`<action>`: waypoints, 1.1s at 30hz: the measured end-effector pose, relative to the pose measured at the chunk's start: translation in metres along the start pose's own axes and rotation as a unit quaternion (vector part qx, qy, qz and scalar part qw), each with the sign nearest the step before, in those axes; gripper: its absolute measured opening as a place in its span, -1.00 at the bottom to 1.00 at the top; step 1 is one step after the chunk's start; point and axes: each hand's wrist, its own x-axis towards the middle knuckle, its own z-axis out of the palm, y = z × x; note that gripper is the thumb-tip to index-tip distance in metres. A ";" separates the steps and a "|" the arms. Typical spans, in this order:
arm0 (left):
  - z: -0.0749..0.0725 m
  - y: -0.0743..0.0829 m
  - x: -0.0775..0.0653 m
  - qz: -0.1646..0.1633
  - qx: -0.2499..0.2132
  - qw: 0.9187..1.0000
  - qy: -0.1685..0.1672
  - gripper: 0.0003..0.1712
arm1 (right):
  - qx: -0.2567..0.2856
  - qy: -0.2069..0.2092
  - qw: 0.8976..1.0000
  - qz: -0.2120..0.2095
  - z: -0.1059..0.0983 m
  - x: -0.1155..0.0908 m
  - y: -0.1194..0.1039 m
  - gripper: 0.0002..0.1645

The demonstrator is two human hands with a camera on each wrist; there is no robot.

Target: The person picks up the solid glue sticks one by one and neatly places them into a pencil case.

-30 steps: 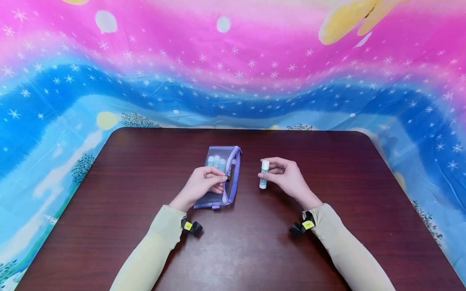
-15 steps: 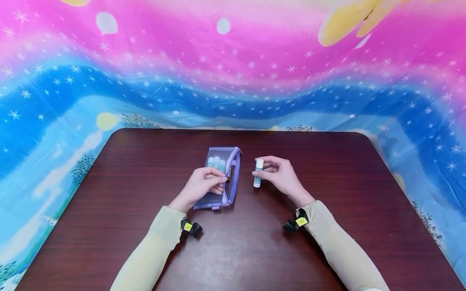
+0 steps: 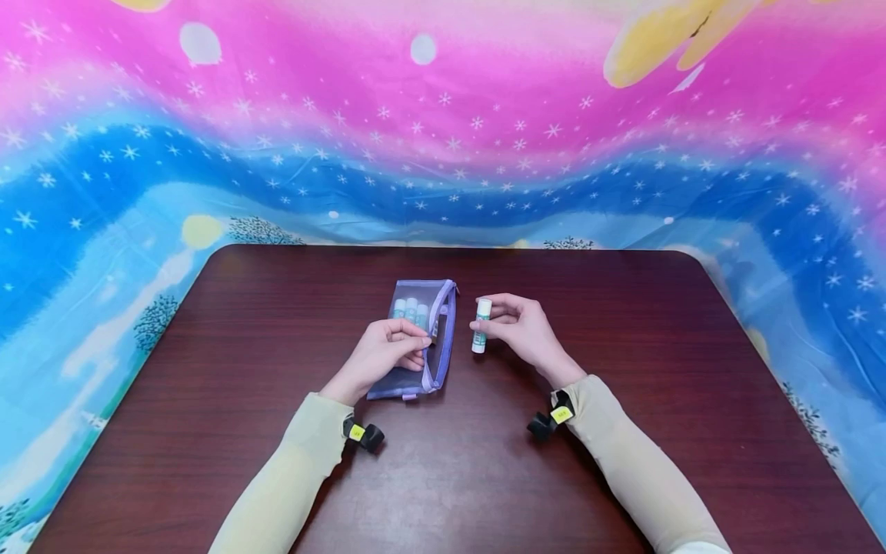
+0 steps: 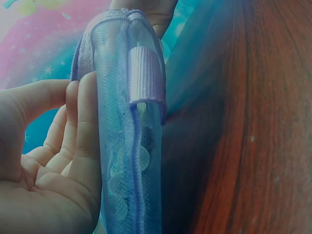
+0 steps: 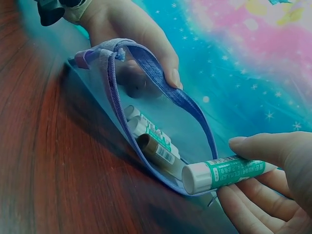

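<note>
A purple mesh zipper pouch (image 3: 443,362) lies on the table with its mouth gaping toward the right. My left hand (image 3: 388,350) pinches the upper edge of that mouth between thumb and fingers. Through the mesh show several white-and-green glue sticks (image 3: 411,309); in the right wrist view, a brown-ended tube with a barcode (image 5: 158,152) lies beside them. Just right of the pouch, my right hand (image 3: 522,327) holds another glue stick (image 3: 481,326) between thumb and fingers, roughly upright in the head view. In the right wrist view its white end (image 5: 196,178) is close to the opening.
The dark red-brown wooden table (image 3: 443,492) extends around both hands. A pink and blue snowflake-patterned cloth (image 3: 443,185) hangs behind and beside it. Black wrist cameras with yellow labels sit at both cuffs, the right one (image 3: 543,425) near the table surface.
My right hand has moved left with the glue stick, closer to the pouch's mouth. The left hand and the pouch have stayed in place.
</note>
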 end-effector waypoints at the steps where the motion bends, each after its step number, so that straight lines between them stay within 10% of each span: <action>1: 0.000 0.000 0.000 0.000 0.000 1.000 0.000 -0.76 | 0.005 0.000 1.000 0.004 0.001 0.001 0.000 -0.35; 33: 0.000 0.002 -0.001 -0.004 -0.010 1.000 0.001 -0.75 | 0.036 -0.016 0.998 0.045 0.045 0.023 0.003 -0.35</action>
